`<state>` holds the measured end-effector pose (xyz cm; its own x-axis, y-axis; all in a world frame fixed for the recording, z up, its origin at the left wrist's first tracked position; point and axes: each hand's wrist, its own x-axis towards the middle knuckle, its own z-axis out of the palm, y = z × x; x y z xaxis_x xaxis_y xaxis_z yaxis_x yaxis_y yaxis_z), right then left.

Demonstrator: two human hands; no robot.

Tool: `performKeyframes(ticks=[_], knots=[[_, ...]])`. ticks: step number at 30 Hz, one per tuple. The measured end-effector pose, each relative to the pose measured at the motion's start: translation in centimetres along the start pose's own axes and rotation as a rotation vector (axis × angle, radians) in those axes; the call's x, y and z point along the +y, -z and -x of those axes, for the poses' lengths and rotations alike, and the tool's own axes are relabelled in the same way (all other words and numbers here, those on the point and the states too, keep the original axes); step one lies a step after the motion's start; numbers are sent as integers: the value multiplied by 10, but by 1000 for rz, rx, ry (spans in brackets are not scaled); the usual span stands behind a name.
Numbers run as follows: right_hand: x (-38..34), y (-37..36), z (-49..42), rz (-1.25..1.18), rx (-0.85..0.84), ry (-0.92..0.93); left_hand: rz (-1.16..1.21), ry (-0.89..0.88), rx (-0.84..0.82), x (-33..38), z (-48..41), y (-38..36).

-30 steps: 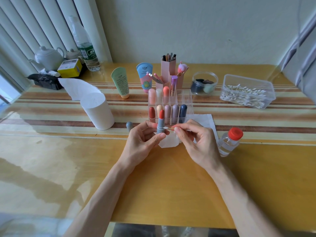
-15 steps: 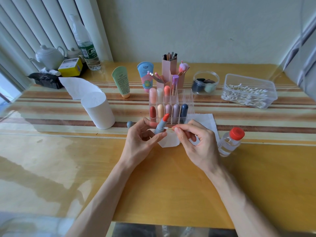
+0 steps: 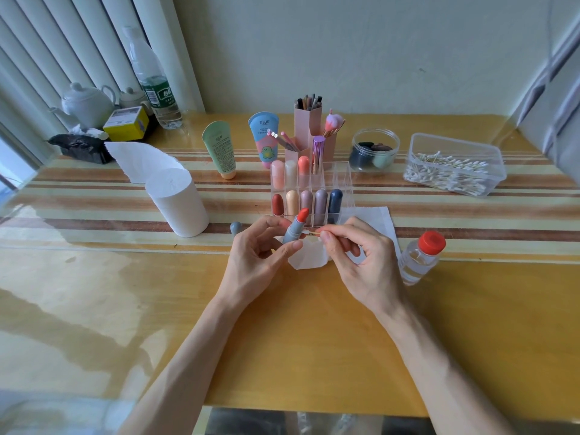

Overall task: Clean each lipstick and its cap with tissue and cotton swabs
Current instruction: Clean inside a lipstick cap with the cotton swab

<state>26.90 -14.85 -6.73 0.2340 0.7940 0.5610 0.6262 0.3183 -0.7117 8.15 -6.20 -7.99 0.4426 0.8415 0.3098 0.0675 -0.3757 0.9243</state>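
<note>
Lipstick (image 3: 295, 230) (grey tube, red tip tilted right) gripped in left hand (image 3: 260, 259) — cotton swab (image 3: 314, 233) pinched in right hand (image 3: 361, 262), tip at tube, contact unclear; tissue (image 3: 306, 257) beneath on desk (image 3: 314, 324).

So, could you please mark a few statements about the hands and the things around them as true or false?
1. The left hand holds an uncapped lipstick. True.
2. The right hand holds a tissue. False: it pinches a swab.
3. A grey cap sits on the table. True.
4. The bottle is open. False: it is closed.
</note>
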Motion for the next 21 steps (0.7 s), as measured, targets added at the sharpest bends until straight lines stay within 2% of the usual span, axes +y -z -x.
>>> performKeyframes(ticks=[11, 21], knots=[[-7, 1, -1, 66, 5, 51, -23, -28, -73, -3, -1, -1], [-11, -1, 0, 90, -10, 85, -91, -38, -19, -7, 0, 0]])
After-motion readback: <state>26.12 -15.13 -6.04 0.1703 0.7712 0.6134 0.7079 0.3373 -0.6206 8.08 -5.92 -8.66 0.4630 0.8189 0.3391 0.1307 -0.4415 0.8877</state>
